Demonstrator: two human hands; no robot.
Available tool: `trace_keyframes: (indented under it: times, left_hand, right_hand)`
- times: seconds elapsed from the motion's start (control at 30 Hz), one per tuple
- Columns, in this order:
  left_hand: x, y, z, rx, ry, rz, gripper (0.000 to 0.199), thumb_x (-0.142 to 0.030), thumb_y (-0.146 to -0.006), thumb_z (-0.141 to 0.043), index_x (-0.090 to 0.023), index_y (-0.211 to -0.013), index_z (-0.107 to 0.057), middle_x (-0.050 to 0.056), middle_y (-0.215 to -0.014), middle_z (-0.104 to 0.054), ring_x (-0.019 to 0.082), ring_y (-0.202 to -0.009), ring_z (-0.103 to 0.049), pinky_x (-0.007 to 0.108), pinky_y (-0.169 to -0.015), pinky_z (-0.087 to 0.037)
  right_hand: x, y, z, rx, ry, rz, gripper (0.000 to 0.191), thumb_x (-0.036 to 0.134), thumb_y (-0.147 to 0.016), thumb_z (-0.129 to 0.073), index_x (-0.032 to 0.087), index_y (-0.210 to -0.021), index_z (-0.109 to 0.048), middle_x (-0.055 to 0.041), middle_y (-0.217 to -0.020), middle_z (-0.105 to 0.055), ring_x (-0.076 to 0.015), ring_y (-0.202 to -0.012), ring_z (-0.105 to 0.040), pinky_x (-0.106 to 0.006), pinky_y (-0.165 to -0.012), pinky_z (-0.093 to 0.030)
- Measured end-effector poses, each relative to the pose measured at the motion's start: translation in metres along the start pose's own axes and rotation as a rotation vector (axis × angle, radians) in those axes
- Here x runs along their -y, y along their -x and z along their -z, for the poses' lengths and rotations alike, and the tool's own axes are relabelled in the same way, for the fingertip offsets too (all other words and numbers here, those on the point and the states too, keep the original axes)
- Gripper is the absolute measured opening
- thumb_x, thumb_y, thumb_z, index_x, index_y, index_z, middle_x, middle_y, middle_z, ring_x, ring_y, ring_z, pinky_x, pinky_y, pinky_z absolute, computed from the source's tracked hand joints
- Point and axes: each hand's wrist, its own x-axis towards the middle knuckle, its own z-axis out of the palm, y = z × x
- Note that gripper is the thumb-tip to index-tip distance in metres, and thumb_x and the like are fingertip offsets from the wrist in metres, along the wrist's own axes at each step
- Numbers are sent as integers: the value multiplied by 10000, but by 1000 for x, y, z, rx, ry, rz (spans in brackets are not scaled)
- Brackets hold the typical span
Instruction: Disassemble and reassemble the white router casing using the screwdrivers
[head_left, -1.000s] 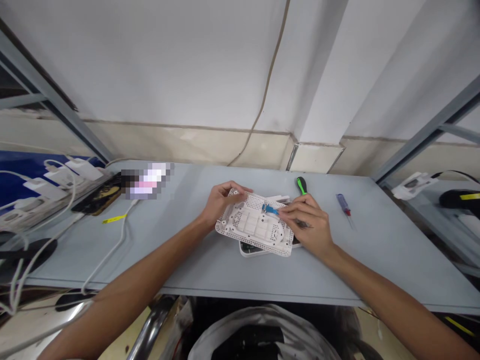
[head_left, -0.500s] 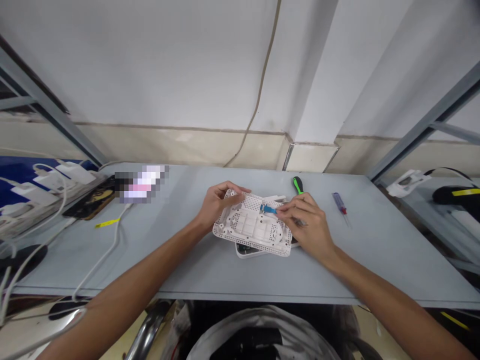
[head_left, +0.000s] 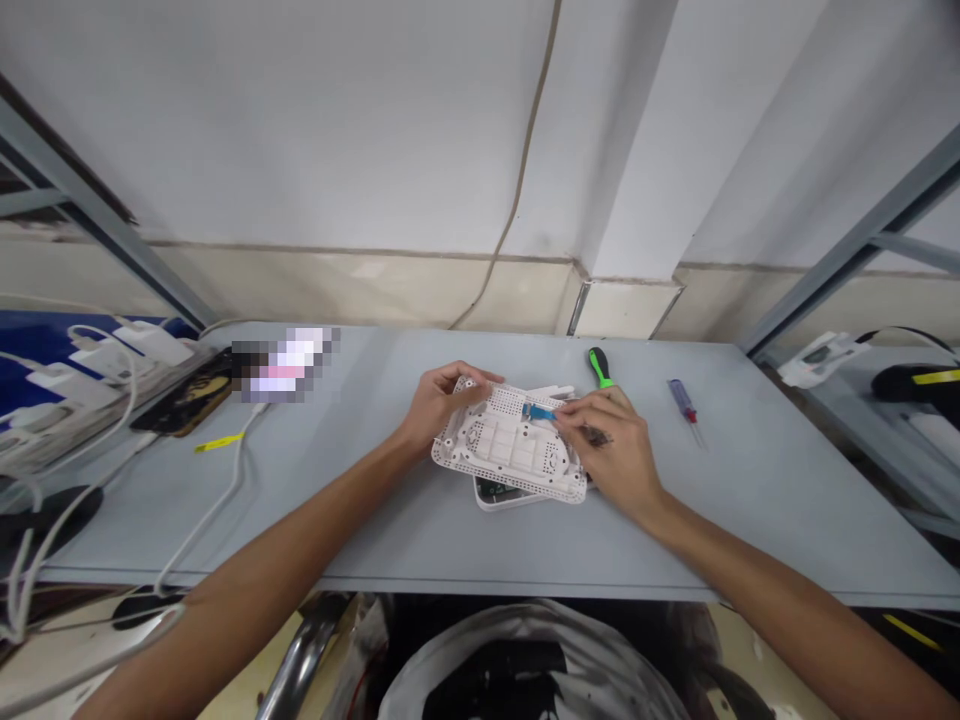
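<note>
From the head camera, the person's left hand (head_left: 446, 405) was clamped over the upper left corner of a perforated white plastic panel (head_left: 510, 445), which lay tilted on a white device casing (head_left: 487, 493) near the middle of a pale grey workbench (head_left: 750, 500). The right hand (head_left: 615, 450) sat at the panel's right side, its fingertips (head_left: 566, 420) beside a blue tab (head_left: 538, 412); whether they gripped it, I could not tell. A dark piece under those fingers was hard to make out. Just beyond lay a green-handled screwdriver (head_left: 600, 367) and a small blue screwdriver (head_left: 681, 403). A pixelated object (head_left: 285, 365) stayed unreadable.
</note>
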Motion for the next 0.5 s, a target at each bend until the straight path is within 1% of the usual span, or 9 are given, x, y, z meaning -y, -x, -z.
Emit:
trace_keyframes:
  times: [0.1, 0.17, 0.23, 0.33, 0.43, 0.5]
  left_hand:
    - [-1, 1, -2, 2, 19, -3, 237, -283, -669, -916, -173, -710, -710, 78, -992, -809, 191, -807, -730, 298, -697, -558]
    - [-3, 2, -3, 8, 31, 0, 237, -280, -662, -922, -176, -705, -713, 73, -1001, -810, 188, -794, -726, 297, -685, -555]
    - [-4, 2, -4, 9, 29, -7, 232, -275, -658, -925, -179, -707, -720, 70, -1004, -810, 186, -791, -724, 297, -683, -554]
    - [-6, 2, -4, 6, 20, -24, 229, -264, -649, -927, -179, -707, -722, 68, -985, -812, 187, -814, -727, 292, -698, -555]
    - [-6, 2, -4, -6, 27, -15, 239, -264, -643, -927, -175, -703, -713, 70, -992, -813, 183, -799, -727, 290, -689, -557]
    - [-6, 3, -5, -15, 37, 4, 249, -269, -645, -927, -171, -706, -707, 73, -1008, -812, 179, -777, -726, 288, -670, -557]
  right_hand:
    - [0, -4, 6, 65, 84, 58, 159, 127, -955, -702, 239, -920, -810, -39, -947, -771, -247, -948, -585, -456, -802, -556]
    - [0, -7, 10, 101, 142, 121, 195, 99, -957, -683, 232, -982, -824, -55, -973, -769, -255, -945, -564, -447, -765, -551]
    - [1, -9, 13, 109, 141, 170, 229, 67, -952, -672, 226, -1011, -824, -52, -928, -768, -250, -912, -559, -438, -745, -543]
    - [4, -11, 12, 48, 51, 177, 196, 68, -940, -701, 228, -958, -813, -29, -830, -759, -228, -838, -566, -426, -732, -540]
    - [6, -11, 8, -32, -8, 147, 203, 61, -925, -717, 246, -896, -795, -10, -808, -762, -216, -808, -572, -418, -721, -531]
    - [7, -10, 6, -62, -28, 131, 219, 54, -921, -715, 259, -899, -791, 0, -811, -767, -215, -810, -575, -417, -724, -528]
